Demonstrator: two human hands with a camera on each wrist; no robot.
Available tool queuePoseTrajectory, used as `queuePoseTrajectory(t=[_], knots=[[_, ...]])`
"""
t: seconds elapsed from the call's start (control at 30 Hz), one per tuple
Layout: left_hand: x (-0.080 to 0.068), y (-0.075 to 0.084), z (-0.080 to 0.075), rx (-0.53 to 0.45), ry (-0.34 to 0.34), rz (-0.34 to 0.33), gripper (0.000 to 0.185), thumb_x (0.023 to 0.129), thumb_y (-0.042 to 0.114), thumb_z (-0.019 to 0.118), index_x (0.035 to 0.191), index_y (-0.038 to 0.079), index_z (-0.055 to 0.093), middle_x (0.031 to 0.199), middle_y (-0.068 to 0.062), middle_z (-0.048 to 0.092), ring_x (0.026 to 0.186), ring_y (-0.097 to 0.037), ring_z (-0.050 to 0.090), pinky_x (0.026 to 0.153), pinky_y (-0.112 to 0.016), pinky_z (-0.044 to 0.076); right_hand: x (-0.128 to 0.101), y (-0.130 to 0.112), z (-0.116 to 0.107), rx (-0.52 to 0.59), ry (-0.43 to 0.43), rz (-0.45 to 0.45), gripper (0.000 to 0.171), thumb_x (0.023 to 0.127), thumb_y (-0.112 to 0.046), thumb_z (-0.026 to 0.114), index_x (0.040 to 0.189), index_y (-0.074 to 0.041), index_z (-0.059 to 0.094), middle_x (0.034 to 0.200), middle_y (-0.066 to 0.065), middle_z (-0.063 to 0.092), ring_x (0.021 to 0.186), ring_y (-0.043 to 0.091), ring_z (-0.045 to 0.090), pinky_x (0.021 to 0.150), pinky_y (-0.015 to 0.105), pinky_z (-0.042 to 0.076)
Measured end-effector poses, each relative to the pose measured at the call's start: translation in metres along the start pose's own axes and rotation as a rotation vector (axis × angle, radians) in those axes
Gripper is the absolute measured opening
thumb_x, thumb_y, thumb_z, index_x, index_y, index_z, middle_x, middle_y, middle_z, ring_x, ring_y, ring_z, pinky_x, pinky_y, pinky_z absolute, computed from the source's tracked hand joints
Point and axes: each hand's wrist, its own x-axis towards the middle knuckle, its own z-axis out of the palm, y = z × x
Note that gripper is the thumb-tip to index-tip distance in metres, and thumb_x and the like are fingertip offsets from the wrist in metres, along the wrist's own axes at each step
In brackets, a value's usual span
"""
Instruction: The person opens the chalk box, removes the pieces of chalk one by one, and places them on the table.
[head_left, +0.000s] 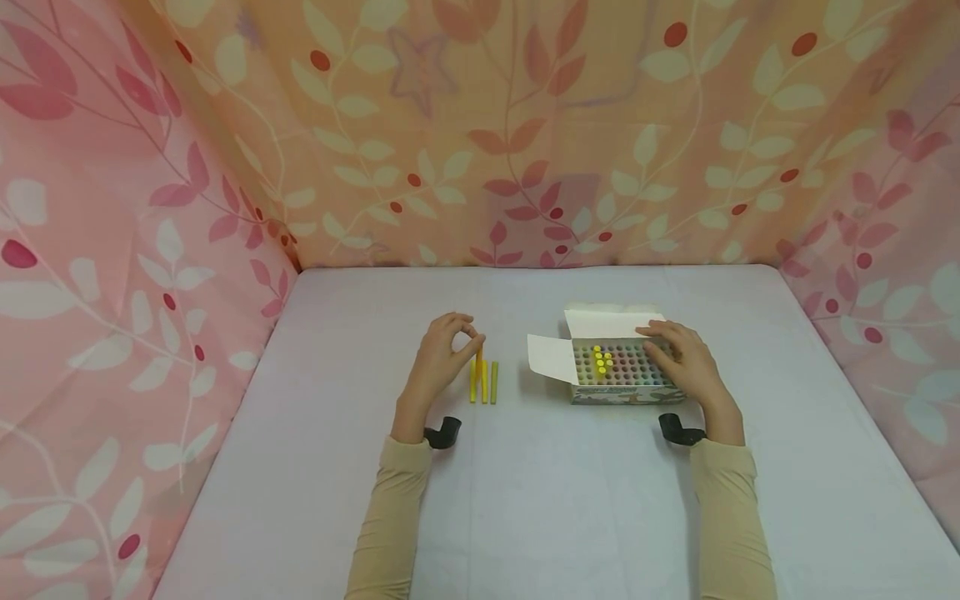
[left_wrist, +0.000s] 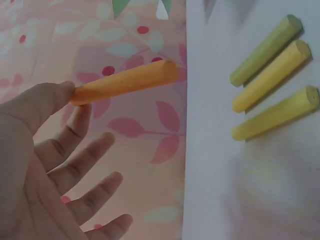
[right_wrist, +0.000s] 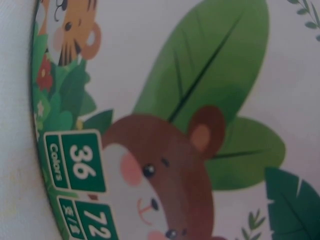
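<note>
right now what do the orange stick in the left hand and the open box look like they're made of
The orange stick looks like chalk or pastel: matte, powdery surface, blunt flat end, no shine; wax crayon is possible. The left hand pinches it at one end. The box looks like thin printed cardboard: folded white flaps, and the right wrist view shows smooth cartoon printing on its side. The right hand rests on it.

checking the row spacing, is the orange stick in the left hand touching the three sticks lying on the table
Apart. The left wrist view shows the orange stick pinched by the left hand, with a plain gap between it and the three sticks on the table.
</note>
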Motion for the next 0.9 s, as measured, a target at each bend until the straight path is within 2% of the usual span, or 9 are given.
queuePoseTrajectory(t=[0.3,0.63,0.9], knots=[[-0.005,-0.015,-0.004,0.056,-0.068,-0.102,0.026,0.089,0.037,0.060,0.082,0.013,0.061,0.124,-0.006,0.056,0.124,-0.028,0.042,0.105,-0.047,0.031,0.001,0.001,0.001,-0.003,-0.011,0.027,0.031,0.094,-0.027,0.055,0.119,-0.011,0.060,0.135,0.019,0.046,0.125,0.046,0.034,0.099,0.065,0.023],[-0.007,-0.031,0.002,0.115,-0.132,-0.189,0.026,0.088,0.035,0.062,0.082,0.010,0.066,0.129,-0.011,0.053,0.123,-0.035,0.042,0.103,-0.051,0.033,0.002,0.001,0.000,-0.001,-0.010,0.017,0.030,0.094,-0.027,0.055,0.119,-0.010,0.060,0.134,0.020,0.047,0.126,0.046,0.034,0.099,0.065,0.023],[-0.009,-0.041,0.010,0.132,-0.087,-0.246,0.026,0.087,0.032,0.063,0.078,0.008,0.067,0.125,-0.014,0.055,0.119,-0.035,0.046,0.102,-0.050,0.032,0.003,0.002,0.001,0.003,-0.010,0.026,0.031,0.094,-0.028,0.055,0.119,-0.011,0.060,0.134,0.019,0.047,0.126,0.046,0.033,0.100,0.064,0.023]])
